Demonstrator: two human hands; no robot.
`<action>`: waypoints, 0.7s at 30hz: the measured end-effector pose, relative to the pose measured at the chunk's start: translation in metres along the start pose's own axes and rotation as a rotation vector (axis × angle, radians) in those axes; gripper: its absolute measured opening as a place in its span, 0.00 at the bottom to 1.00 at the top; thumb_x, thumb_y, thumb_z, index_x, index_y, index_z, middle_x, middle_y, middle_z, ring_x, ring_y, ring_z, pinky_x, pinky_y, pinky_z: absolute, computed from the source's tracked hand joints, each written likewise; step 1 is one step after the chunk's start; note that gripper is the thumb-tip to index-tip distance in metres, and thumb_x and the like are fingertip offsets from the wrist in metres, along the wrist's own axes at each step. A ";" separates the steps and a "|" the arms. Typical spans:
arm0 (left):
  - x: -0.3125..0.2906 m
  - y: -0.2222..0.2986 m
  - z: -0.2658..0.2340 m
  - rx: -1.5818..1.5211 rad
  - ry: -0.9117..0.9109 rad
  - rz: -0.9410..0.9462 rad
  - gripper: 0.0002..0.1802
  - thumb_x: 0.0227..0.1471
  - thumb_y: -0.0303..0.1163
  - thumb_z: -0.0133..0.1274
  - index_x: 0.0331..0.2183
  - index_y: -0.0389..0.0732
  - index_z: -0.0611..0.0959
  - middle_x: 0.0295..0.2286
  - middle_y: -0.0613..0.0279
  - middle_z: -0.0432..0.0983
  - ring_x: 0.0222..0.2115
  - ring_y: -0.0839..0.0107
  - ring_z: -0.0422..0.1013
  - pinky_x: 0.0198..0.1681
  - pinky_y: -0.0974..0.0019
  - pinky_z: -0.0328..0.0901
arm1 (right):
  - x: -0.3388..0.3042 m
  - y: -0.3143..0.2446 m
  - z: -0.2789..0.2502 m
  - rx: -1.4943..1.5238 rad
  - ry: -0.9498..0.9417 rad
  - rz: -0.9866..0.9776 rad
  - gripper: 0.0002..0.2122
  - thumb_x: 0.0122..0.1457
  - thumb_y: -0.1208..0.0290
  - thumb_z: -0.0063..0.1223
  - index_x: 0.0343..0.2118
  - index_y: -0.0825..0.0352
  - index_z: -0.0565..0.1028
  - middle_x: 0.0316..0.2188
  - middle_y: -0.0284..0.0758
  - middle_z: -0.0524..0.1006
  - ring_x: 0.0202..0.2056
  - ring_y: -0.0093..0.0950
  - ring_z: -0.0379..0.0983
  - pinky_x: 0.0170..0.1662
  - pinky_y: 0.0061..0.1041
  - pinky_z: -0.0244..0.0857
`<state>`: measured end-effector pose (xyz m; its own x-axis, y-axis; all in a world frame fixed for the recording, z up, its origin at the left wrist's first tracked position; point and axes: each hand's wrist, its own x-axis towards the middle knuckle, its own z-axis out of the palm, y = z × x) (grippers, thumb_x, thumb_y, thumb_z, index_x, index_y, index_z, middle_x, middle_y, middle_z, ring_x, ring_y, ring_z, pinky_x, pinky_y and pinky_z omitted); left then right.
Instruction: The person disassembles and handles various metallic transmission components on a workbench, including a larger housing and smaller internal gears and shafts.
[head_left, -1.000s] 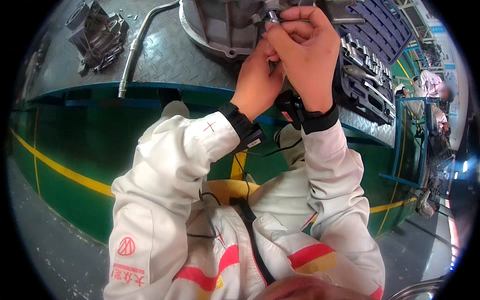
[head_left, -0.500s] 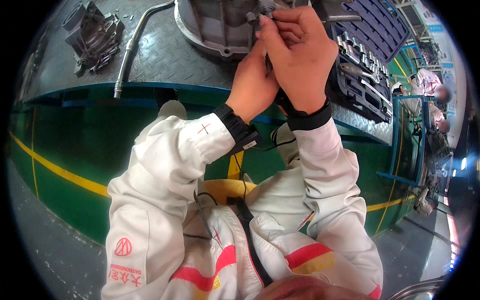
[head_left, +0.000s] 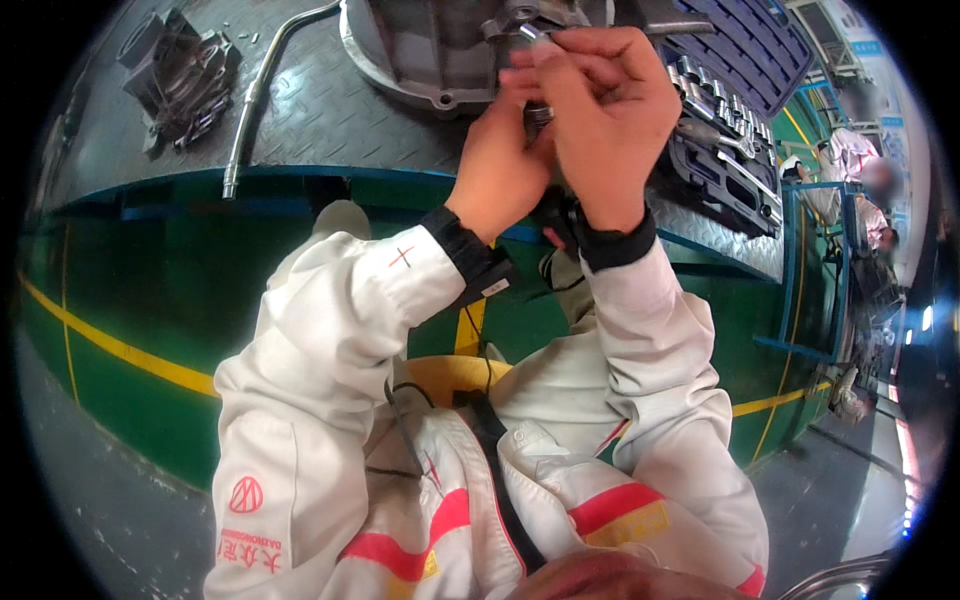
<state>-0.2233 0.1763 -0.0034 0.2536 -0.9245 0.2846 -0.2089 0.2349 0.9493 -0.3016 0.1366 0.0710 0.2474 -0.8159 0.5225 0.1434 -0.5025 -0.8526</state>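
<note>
On the bench (head_left: 320, 115) sits the grey casing (head_left: 425, 50); beside it the left hand (head_left: 500, 165) curls, on what I cannot tell, and the right hand (head_left: 608, 120) pinches a small shiny tube (head_left: 531, 34) at the casing's near side. A slack pinch or a knock against the casing could drop the tube

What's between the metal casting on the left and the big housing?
In the head view, a long silver bar lies between them, with small bits nearer the casting than the housing.
</note>
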 end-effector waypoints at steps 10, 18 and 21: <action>-0.010 -0.002 0.013 -0.112 -0.014 0.084 0.21 0.56 0.29 0.60 0.51 0.39 0.76 0.40 0.51 0.81 0.41 0.61 0.78 0.46 0.63 0.70 | -0.033 -0.006 -0.049 1.631 -0.401 0.567 0.13 0.69 0.69 0.41 0.50 0.71 0.70 0.37 0.53 0.82 0.28 0.38 0.81 0.33 0.35 0.77; -0.020 0.004 0.023 -0.049 -0.111 0.093 0.20 0.54 0.29 0.61 0.48 0.39 0.78 0.39 0.51 0.80 0.40 0.53 0.77 0.44 0.60 0.70 | -0.033 -0.027 -0.067 0.916 -0.370 0.374 0.12 0.65 0.76 0.48 0.48 0.75 0.74 0.36 0.51 0.83 0.29 0.37 0.83 0.35 0.31 0.78; -0.021 0.003 0.028 -0.009 -0.137 0.239 0.12 0.54 0.25 0.59 0.42 0.40 0.82 0.40 0.52 0.77 0.41 0.48 0.75 0.43 0.58 0.70 | -0.034 -0.036 -0.071 0.509 -0.310 0.232 0.10 0.61 0.82 0.54 0.45 0.77 0.76 0.35 0.48 0.83 0.31 0.33 0.84 0.38 0.29 0.78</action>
<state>-0.2556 0.1881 -0.0099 0.0682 -0.8745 0.4803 -0.2388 0.4531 0.8589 -0.3835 0.1624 0.0845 0.5810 -0.7285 0.3629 0.4716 -0.0621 -0.8796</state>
